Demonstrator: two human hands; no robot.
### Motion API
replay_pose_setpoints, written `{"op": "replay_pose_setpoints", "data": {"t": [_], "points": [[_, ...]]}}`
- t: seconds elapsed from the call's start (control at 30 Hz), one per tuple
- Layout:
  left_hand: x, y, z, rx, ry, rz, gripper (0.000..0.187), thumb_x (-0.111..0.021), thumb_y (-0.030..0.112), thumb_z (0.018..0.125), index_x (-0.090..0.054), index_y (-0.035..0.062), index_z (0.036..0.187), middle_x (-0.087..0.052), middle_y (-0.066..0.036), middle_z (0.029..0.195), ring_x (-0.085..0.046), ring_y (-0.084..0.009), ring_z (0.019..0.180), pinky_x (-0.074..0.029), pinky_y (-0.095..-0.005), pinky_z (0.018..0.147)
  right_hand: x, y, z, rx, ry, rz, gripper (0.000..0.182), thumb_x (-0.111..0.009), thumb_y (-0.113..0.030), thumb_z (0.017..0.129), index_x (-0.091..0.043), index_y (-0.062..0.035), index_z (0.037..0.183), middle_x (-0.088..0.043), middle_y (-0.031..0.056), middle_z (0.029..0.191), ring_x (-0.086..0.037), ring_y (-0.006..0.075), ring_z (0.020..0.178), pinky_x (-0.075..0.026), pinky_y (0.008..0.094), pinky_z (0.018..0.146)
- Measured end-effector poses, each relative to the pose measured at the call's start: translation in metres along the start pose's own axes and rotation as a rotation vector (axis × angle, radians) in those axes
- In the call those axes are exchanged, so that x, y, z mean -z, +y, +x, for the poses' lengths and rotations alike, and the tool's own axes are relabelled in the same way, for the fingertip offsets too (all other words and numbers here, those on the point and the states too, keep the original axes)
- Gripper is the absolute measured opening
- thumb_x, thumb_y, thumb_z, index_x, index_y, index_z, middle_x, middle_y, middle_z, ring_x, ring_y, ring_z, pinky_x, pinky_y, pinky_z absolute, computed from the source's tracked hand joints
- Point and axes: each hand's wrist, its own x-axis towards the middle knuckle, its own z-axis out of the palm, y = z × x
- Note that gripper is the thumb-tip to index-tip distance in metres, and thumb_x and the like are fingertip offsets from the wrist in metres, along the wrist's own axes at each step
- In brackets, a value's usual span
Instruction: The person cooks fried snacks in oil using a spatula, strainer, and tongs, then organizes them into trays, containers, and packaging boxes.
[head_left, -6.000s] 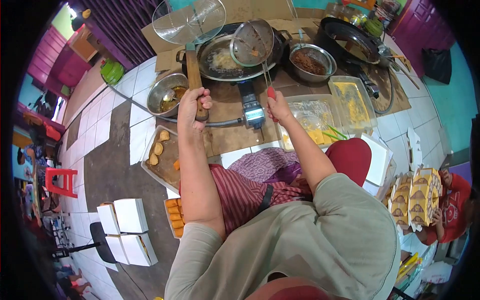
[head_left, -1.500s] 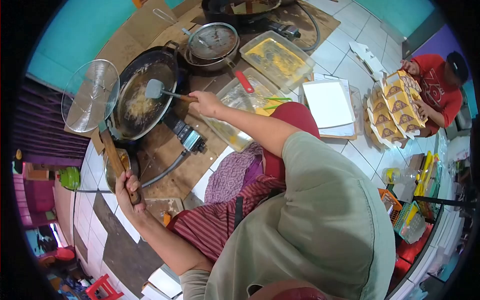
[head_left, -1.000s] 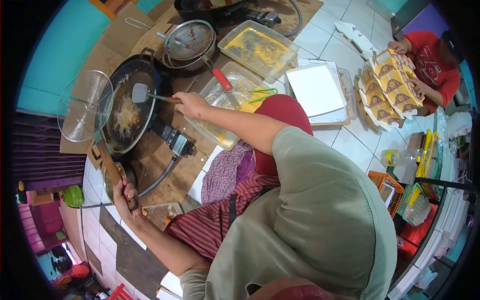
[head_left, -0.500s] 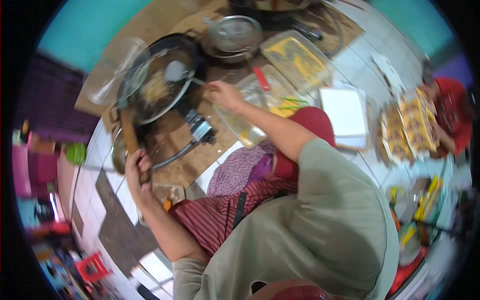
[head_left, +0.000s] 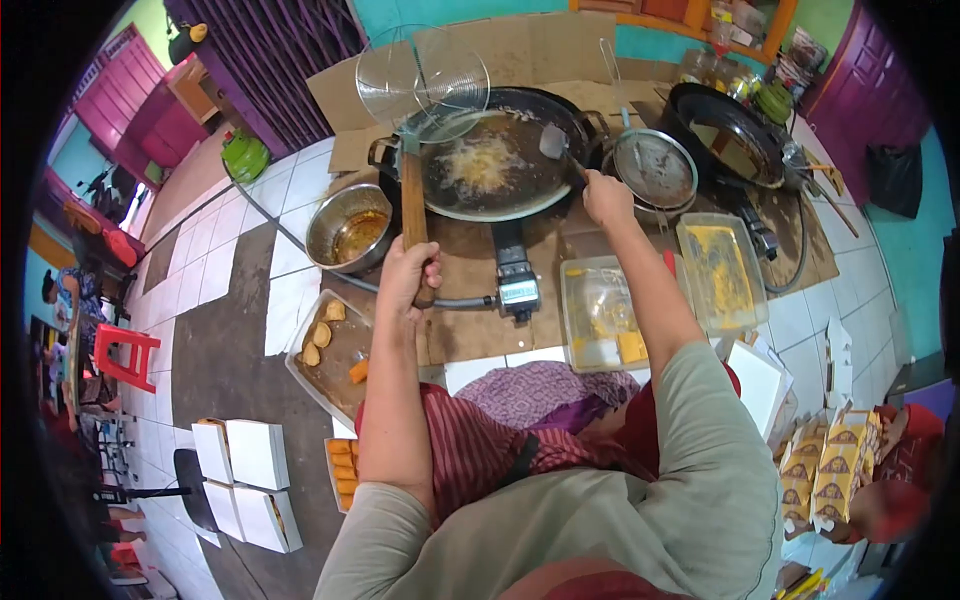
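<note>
My left hand [head_left: 410, 272] is closed around the wooden handle of a large wire-mesh skimmer [head_left: 412, 195]. Its round mesh head stands over the far left rim of a wide black wok [head_left: 480, 212]. In the wok's oil, pale crumbly bits [head_left: 480, 165] float amid foam. My right hand [head_left: 608, 200] grips the handle of a spatula [head_left: 553, 142], whose flat blade is over the oil at the wok's right side. Right of that hand, a round sieve [head_left: 655, 168] rests on a pan.
A metal pot [head_left: 350, 228] stands left of the wok, near the burner hose. Fried pieces lie in a tray [head_left: 335, 370]. Plastic tubs [head_left: 722, 270] with yellow residue are at right, below a second wok [head_left: 725, 135]. White boxes [head_left: 255, 453] sit at left; a person in red [head_left: 905, 470] handles yellow packaging.
My view has turned and now faces the wok more squarely, showing more of the left side. Both hands keep hold of the skimmer and spatula; the spatula blade remains in the wok.
</note>
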Motion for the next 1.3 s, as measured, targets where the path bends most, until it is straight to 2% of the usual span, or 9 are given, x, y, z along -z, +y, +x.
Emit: {"op": "replay_pose_setpoints", "data": {"t": [0.03, 0.17, 0.27, 0.53, 0.77, 1.0, 1.1, 1.2, 1.3], "points": [[0.001, 0.0, 0.002, 0.008, 0.004, -0.012, 0.017, -0.056, 0.002, 0.083, -0.044, 0.0075, 0.093, -0.048, -0.003, 0.071, -0.044, -0.0061, 0.05, -0.034, -0.0188, 0.039, 0.003, -0.009, 0.01, -0.044, -0.02, 0.009, 0.023, -0.054, -0.018, 0.083, -0.062, -0.0056, 0.101, -0.065, 0.0221, 0.092, -0.064, 0.0378, 0.09, -0.051, 0.0463, 0.078], [0.005, 0.007, 0.004, 0.008, -0.009, -0.028, 0.019, -0.056, 0.001, 0.082, -0.041, 0.006, 0.092, -0.047, -0.003, 0.071, -0.045, -0.0069, 0.05, -0.037, -0.0202, 0.04, -0.035, -0.022, 0.055, -0.098, -0.072, 0.112, 0.024, -0.056, -0.02, 0.081, -0.066, -0.004, 0.096, -0.065, 0.0214, 0.101, -0.062, 0.0366, 0.098, -0.049, 0.0444, 0.084], [0.011, 0.012, 0.01, -0.004, 0.009, -0.012, 0.017, -0.056, 0.002, 0.084, -0.043, 0.0082, 0.095, -0.047, -0.002, 0.07, -0.043, -0.0058, 0.049, -0.034, -0.0186, 0.038, -0.075, -0.032, 0.073, -0.13, -0.105, 0.27, 0.036, -0.059, -0.025, 0.078, -0.065, -0.0061, 0.108, -0.065, 0.0173, 0.105, -0.061, 0.0329, 0.102, -0.048, 0.0404, 0.089], [0.025, 0.014, 0.026, -0.048, 0.062, 0.085, 0.025, -0.056, 0.002, 0.081, -0.039, 0.0038, 0.099, -0.047, -0.003, 0.072, -0.044, -0.0069, 0.051, -0.036, -0.0209, 0.04, -0.139, -0.071, 0.074, -0.108, -0.202, 0.606, 0.04, -0.061, -0.026, 0.076, -0.066, -0.006, 0.11, -0.065, 0.0178, 0.106, -0.061, 0.0317, 0.102, -0.047, 0.0378, 0.09], [0.031, 0.011, 0.03, -0.042, 0.081, 0.099, 0.024, -0.055, 0.002, 0.081, -0.039, 0.0039, 0.098, -0.046, -0.002, 0.069, -0.044, -0.0066, 0.049, -0.036, -0.0212, 0.039, -0.103, -0.076, 0.034, 0.044, -0.21, 0.625, 0.037, -0.061, -0.023, 0.077, -0.065, -0.0054, 0.109, -0.066, 0.0166, 0.106, -0.062, 0.0324, 0.1, -0.047, 0.0381, 0.087], [0.033, 0.006, 0.02, -0.058, 0.126, 0.159, 0.016, -0.056, 0.005, 0.081, -0.042, 0.007, 0.089, -0.046, -0.001, 0.067, -0.044, -0.0059, 0.049, -0.036, -0.0193, 0.038, -0.033, -0.059, -0.015, 0.174, -0.19, 0.4, 0.036, -0.057, -0.018, 0.08, -0.062, -0.0092, 0.114, -0.065, 0.0177, 0.104, -0.061, 0.0336, 0.098, -0.048, 0.0416, 0.085], [0.037, 0.004, 0.019, -0.069, 0.111, 0.208, 0.017, -0.055, 0.004, 0.08, -0.041, 0.0068, 0.091, -0.047, -0.002, 0.068, -0.044, -0.0063, 0.048, -0.036, -0.0199, 0.038, -0.013, -0.048, -0.024, 0.192, -0.232, 0.312, 0.035, -0.057, -0.017, 0.082, -0.06, -0.011, 0.117, -0.064, 0.0175, 0.104, -0.061, 0.0335, 0.098, -0.048, 0.0426, 0.085], [0.033, 0.004, 0.016, -0.061, 0.184, 0.275, 0.017, -0.053, 0.004, 0.08, -0.041, 0.0067, 0.092, -0.047, -0.002, 0.069, -0.044, -0.0069, 0.048, -0.036, -0.0202, 0.038, -0.013, -0.036, -0.029, 0.231, -0.182, 0.307, 0.035, -0.057, -0.016, 0.083, -0.06, -0.0129, 0.118, -0.064, 0.0173, 0.105, -0.061, 0.0339, 0.098, -0.047, 0.0429, 0.086], [0.035, 0.002, 0.017, -0.066, 0.164, 0.281, 0.016, -0.051, 0.004, 0.081, -0.041, 0.0066, 0.093, -0.047, -0.003, 0.069, -0.044, -0.0073, 0.048, -0.037, -0.0206, 0.038, -0.019, -0.034, -0.032, 0.278, -0.15, 0.288, 0.035, -0.058, -0.016, 0.083, -0.059, -0.0139, 0.119, -0.064, 0.017, 0.106, -0.06, 0.034, 0.099, -0.047, 0.0428, 0.087]]}}
